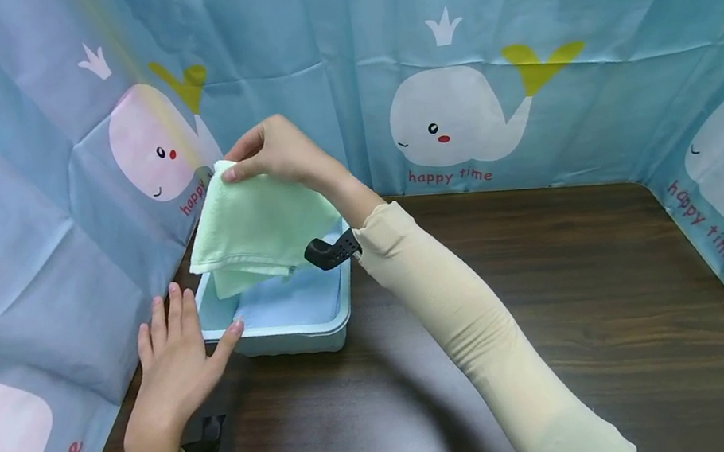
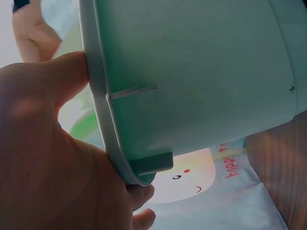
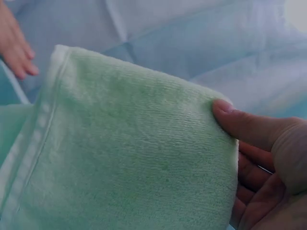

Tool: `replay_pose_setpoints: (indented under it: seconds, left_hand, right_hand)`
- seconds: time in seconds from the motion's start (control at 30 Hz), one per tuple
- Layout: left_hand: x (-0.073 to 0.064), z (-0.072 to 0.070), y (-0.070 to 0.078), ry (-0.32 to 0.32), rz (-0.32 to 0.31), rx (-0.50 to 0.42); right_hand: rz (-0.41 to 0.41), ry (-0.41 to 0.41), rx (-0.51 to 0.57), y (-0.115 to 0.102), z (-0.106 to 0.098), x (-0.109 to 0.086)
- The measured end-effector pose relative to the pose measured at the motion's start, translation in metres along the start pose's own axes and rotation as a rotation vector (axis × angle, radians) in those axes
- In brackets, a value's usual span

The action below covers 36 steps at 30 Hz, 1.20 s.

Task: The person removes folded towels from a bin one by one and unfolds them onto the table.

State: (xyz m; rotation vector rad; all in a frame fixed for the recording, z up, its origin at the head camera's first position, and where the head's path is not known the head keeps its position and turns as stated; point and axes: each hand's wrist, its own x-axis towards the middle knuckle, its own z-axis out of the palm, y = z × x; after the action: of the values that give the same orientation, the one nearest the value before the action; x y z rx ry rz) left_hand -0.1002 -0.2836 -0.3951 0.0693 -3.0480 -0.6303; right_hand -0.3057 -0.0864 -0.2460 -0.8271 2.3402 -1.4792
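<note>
My right hand [image 1: 279, 152] pinches a folded pale green towel [image 1: 260, 224] by its upper edge, thumb in front and fingers behind. The towel [image 3: 134, 143] hangs down over a light blue-green plastic bin [image 1: 295, 343] and covers its far part. Inside the bin lies a flat light blue cloth [image 1: 295, 298]. My left hand [image 1: 173, 372] lies along the bin's left side with straight, spread fingers, the thumb at the near rim. In the left wrist view the left hand [image 2: 57, 143] touches the rim of the bin [image 2: 206, 86].
A dark wooden table [image 1: 565, 303] stretches right and toward me. Blue curtains [image 1: 315, 40] printed with whales enclose it at the back, left and right; the left curtain comes close to the bin and the left hand.
</note>
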Motion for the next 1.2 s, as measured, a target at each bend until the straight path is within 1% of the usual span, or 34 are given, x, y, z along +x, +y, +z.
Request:
replay_pose_setpoints:
  seconds: [0.13, 0.23, 0.4, 0.5, 0.57, 0.67, 0.73, 0.83, 0.97, 1.03, 1.13, 1.2]
  left_hand:
    - [0.001, 0.000, -0.002, 0.004, 0.010, 0.004]
    - [0.001, 0.000, -0.003, 0.006, 0.014, 0.005]
    - [0.002, -0.002, -0.004, 0.001, 0.018, 0.006]
    - [0.003, -0.003, -0.005, 0.001, 0.020, 0.008]
    - [0.004, -0.002, -0.006, 0.003, 0.023, 0.010]
    - [0.004, -0.002, -0.006, 0.013, 0.034, 0.011]
    - [0.005, -0.002, -0.004, 0.031, 0.058, 0.010]
    - [0.005, -0.004, 0.002, 0.083, 0.125, 0.010]
    - [0.008, -0.003, 0.021, 0.151, 0.253, 0.015]
    - [0.009, -0.001, 0.032, 0.177, 0.322, 0.018]
    - [0.010, 0.004, 0.051, 0.209, 0.434, 0.025]
    - [0.011, 0.009, 0.062, 0.224, 0.506, 0.035]
  right_hand:
    - [-0.027, 0.070, 0.065, -0.018, -0.023, -0.015]
    - [-0.053, 0.129, 0.125, -0.030, -0.042, -0.030]
    - [-0.060, 0.246, 0.209, -0.044, -0.078, -0.058]
    - [-0.069, 0.331, 0.228, -0.045, -0.099, -0.075]
    - [-0.069, 0.386, 0.222, -0.043, -0.112, -0.086]
    - [-0.059, 0.457, 0.229, -0.034, -0.129, -0.105]
    - [-0.053, 0.504, 0.241, -0.024, -0.138, -0.117]
    - [-0.044, 0.564, 0.249, -0.007, -0.148, -0.136]
    - [-0.024, 0.631, 0.203, 0.022, -0.153, -0.158]
    - [-0.017, 0.663, 0.167, 0.038, -0.150, -0.168]
    - [0.002, 0.700, 0.134, 0.062, -0.142, -0.182]
    - [0.017, 0.710, 0.136, 0.076, -0.133, -0.191]
